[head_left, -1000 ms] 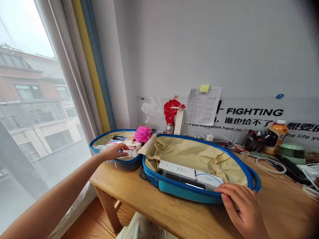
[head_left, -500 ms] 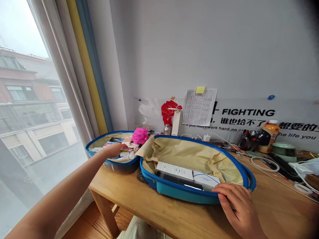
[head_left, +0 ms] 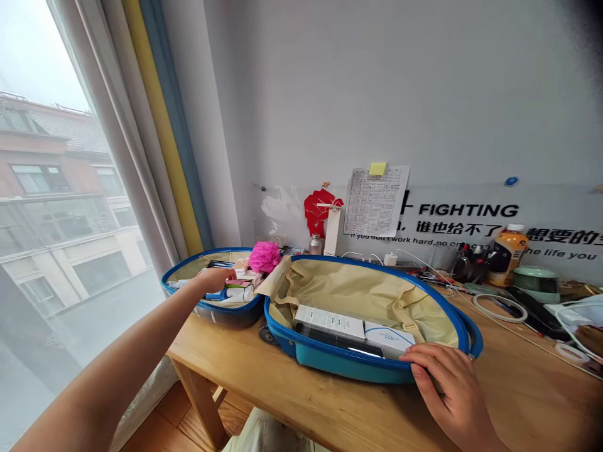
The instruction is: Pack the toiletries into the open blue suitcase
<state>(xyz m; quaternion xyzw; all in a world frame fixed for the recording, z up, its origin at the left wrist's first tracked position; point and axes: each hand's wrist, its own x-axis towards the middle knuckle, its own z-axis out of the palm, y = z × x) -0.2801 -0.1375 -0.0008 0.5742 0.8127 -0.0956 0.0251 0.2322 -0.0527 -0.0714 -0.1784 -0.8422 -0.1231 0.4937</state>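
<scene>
A blue suitcase [head_left: 330,370] with a beige lining lies opened flat on the wooden table. Over its left half [head_left: 230,307] my left hand [head_left: 219,280] reaches among small packed items; its fingertips are largely hidden. A white tube-like item with a blue end [head_left: 239,294] lies just below that hand, and a pink bath puff [head_left: 264,257] sits to its right. My right hand [head_left: 445,376] grips the front rim of the right half, fingers over the edge and thumb outside. Beside it inside are a white box with a blue line [head_left: 389,339], a printed white box [head_left: 330,320] and a dark glossy object [head_left: 339,342].
Along the wall stand a small bottle [head_left: 316,244], a tall white holder [head_left: 332,232] and a charger [head_left: 390,258]. Cables [head_left: 499,307], an orange drink bottle [head_left: 507,254] and a green container [head_left: 536,282] crowd the table's right side. A curtained window [head_left: 56,188] is at left.
My left hand has shifted slightly left and up, covering the packet with blue and red print. The blue end of the white item now shows. My right hand stays on the rim.
</scene>
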